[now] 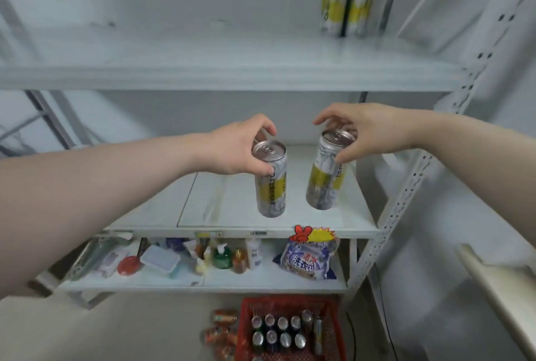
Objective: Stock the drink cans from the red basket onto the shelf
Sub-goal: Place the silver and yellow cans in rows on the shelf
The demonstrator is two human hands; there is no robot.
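Note:
My left hand (240,147) grips the top rim of a tall silver-and-yellow can (271,186), held upright above the middle shelf board (229,201). My right hand (368,133) grips the top of a second can of the same kind (326,178), tilted a little, also in the air over that board. Two more of these cans (346,4) stand at the back right of the upper shelf (220,53). On the floor below sits the red basket (246,328) with several upright cans (278,331) inside.
The lower shelf (261,279) carries bottles, a plastic box (159,260) and a detergent bag (309,259). Some orange cans (220,331) lie on the floor left of the basket. A perforated white upright (406,186) frames the shelf's right side. A pale ledge (499,285) juts in at lower right.

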